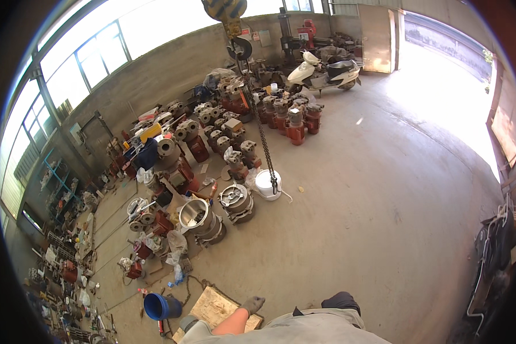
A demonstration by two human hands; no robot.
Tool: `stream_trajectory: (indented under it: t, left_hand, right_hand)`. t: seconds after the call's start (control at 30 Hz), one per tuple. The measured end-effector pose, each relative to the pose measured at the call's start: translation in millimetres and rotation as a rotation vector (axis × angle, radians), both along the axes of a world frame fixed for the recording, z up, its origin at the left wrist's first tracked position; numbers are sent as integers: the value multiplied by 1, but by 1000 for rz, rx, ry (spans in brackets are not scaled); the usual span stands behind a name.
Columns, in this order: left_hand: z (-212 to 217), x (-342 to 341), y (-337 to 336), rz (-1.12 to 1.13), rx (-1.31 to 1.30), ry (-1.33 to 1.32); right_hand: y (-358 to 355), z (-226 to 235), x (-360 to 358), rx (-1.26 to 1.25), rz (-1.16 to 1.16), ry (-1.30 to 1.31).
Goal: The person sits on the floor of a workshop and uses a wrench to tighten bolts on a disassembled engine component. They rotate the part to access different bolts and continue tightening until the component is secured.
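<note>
My left hand [252,304] wears a dark grey glove and hangs low in front of me, its fingers curled together with nothing visible in them. Below and beside it lies a flat wooden board [213,304] on the floor; I cannot tell whether the hand touches it. A blue bucket [159,308] stands left of the board. Above the floor, a chain [260,123] hangs from a crane hook [239,49], its lower end over a white bucket [268,184]. My right hand is out of sight.
Several red and grey machine castings [223,137] stand to the far left. Nearer are an open metal cylinder [203,222] and a lidded one [235,203]. A white scooter [327,74] is parked near the bright doorway. Tools and parts [69,272] litter the left side.
</note>
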State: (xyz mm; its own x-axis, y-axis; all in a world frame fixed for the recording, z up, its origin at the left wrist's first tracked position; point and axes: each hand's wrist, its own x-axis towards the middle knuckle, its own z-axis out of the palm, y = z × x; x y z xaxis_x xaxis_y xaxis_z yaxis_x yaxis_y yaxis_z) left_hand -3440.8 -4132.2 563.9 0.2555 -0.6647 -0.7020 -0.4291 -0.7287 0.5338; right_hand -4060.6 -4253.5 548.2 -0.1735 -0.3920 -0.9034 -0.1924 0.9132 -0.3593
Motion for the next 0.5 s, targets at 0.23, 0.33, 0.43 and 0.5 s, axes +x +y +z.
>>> stream_trajectory:
  t: [0.23,0.33,0.43,0.5]
  left_hand:
    - [71,62,-254,39,-194,-136]
    - [103,46,-333,191,-214,-56]
    - [158,34,-391,415,-310,73]
    - [194,29,-423,564,-396,146]
  right_hand:
    - [-156,-4,35,157,70,-20]
    - [-259,-23,23,162,134,-6]
    - [-390,-20,25,125,229,11]
    - [-504,14,58,-18,396,67]
